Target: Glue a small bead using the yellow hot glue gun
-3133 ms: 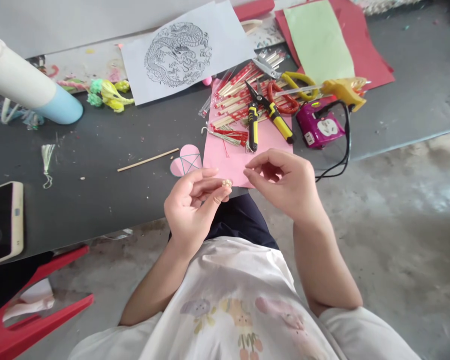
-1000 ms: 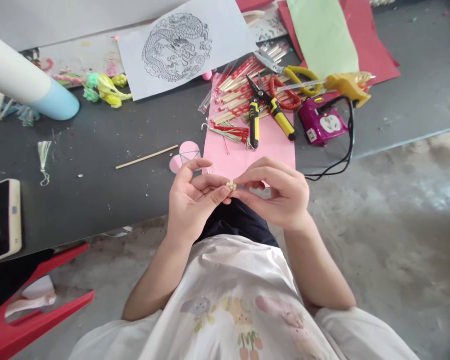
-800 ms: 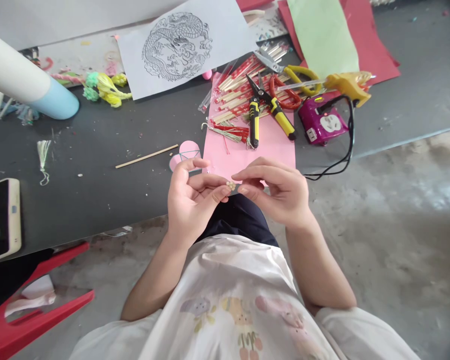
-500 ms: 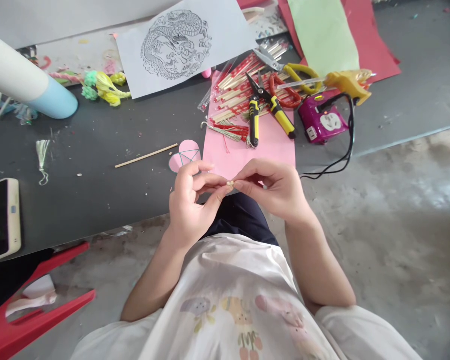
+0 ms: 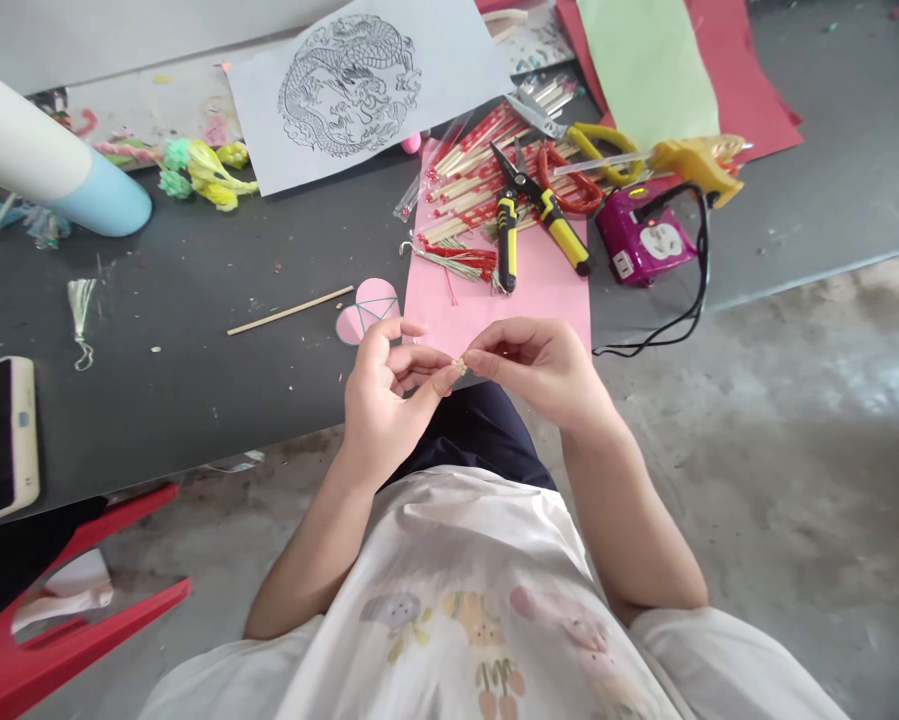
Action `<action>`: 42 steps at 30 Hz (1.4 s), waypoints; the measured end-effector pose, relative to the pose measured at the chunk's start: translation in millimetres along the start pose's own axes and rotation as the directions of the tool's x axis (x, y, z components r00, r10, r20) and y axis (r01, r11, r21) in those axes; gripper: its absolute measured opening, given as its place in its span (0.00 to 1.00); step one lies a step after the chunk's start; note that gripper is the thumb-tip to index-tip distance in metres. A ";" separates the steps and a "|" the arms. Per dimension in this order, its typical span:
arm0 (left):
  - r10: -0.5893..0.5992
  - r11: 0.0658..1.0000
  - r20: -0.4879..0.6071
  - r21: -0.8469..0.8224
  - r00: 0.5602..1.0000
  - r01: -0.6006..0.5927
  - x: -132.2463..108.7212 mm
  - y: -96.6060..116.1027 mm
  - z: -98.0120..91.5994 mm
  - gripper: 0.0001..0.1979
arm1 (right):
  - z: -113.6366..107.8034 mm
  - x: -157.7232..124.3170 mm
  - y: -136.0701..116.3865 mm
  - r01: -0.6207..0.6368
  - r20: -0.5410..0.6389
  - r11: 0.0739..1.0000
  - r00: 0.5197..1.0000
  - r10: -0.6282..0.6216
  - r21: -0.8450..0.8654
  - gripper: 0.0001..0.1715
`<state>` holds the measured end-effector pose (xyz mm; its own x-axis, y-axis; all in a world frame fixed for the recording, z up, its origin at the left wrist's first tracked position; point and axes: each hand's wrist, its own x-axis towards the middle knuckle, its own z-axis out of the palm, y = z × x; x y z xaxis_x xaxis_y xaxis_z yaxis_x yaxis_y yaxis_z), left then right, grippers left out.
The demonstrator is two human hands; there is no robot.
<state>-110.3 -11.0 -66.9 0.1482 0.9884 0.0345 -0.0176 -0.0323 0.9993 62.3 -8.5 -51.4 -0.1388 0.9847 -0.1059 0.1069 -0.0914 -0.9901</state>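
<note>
Between my two hands, over the table's front edge, is a tiny pale yellowish piece [image 5: 459, 366], too small for me to name. My left hand [image 5: 393, 395] pinches it between thumb and forefinger. From the other side my right hand [image 5: 543, 375] grips it in the same way, the fingertips of both hands almost meeting. A pink heart-shaped paper piece [image 5: 370, 308] wound with green thread lies just beyond my left fingers. Beyond my right hand spreads a pink paper sheet [image 5: 494, 318]. A thin wooden stick [image 5: 290, 311] rests left of the heart piece.
On the pink sheet lie bundled chopsticks [image 5: 464, 190], yellow-black pliers [image 5: 528, 190] and red tassels [image 5: 460, 262]. Scissors [image 5: 606, 150], a yellow glue gun [image 5: 696, 168] and a purple power socket box [image 5: 648, 240] sit right. A phone [image 5: 3, 440] and pale tassel [image 5: 81, 315] lie left.
Both hands stay nearly in place, still pinching the tiny piece. My right fingers have shifted very slightly, and the view has moved a little.
</note>
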 end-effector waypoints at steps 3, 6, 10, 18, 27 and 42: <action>-0.015 0.999 -0.030 -0.036 0.999 0.014 2.2 -0.4 2.1 0.25 | 4.4 -0.4 1.7 0.053 -0.048 0.992 0.997 -0.059 -0.110 0.08; -0.036 0.996 -0.050 -0.082 0.998 0.032 5.5 -2.1 3.5 0.25 | 8.6 -0.5 3.9 0.091 -0.054 0.979 0.993 -0.103 -0.183 0.06; -0.082 0.988 -0.043 -0.136 0.996 0.075 8.8 -5.0 3.8 0.24 | 11.6 0.4 6.0 0.100 -0.039 0.981 0.993 -0.108 -0.165 0.07; -0.047 0.985 -0.037 -0.170 0.998 0.040 8.5 -2.0 4.4 0.23 | 15.0 1.8 5.1 0.108 -0.092 0.986 0.989 -0.120 -0.129 0.07; 0.220 0.975 -0.117 0.011 0.969 -0.220 0.7 3.0 4.5 0.18 | -1.1 10.9 8.7 0.059 -0.299 0.922 0.936 -0.185 -0.383 0.02; 0.601 0.787 -0.124 0.266 0.790 -0.557 -3.4 1.2 -0.2 0.21 | 8.7 -18.0 -17.1 0.269 -0.115 0.960 0.954 -0.277 -0.083 0.03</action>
